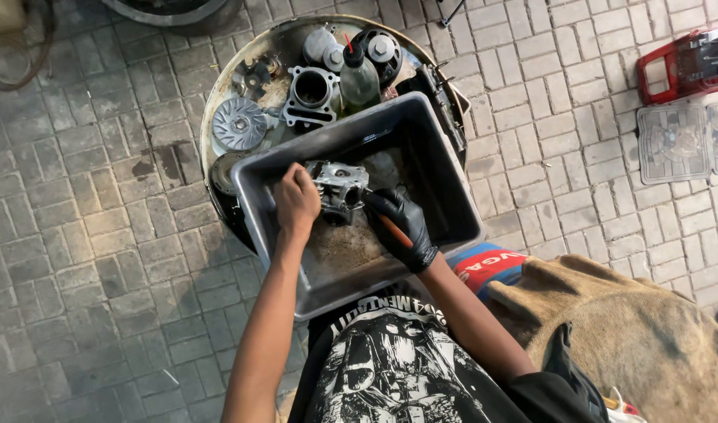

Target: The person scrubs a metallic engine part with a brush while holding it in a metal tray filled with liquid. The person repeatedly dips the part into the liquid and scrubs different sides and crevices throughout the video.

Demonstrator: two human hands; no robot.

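Note:
My bare left hand point(296, 198) grips a grey metal engine part point(339, 186) and holds it inside a dark rectangular plastic tub point(445, 196). In a black glove, my right hand point(402, 223) is closed around an orange-handled tool point(392, 232) whose tip touches the part. The tub's floor is stained and wet-looking. Tub and hands are at the frame's centre, just in front of my black printed shirt.
Behind the tub a round metal drum top point(218, 117) carries a cylinder block point(312, 94), a finned pulley disc point(239, 124), other engine parts and a plastic bottle point(359, 77). A red plastic case point(688, 66) lies at upper right on paving. Brown sacking point(633, 329) covers my right leg.

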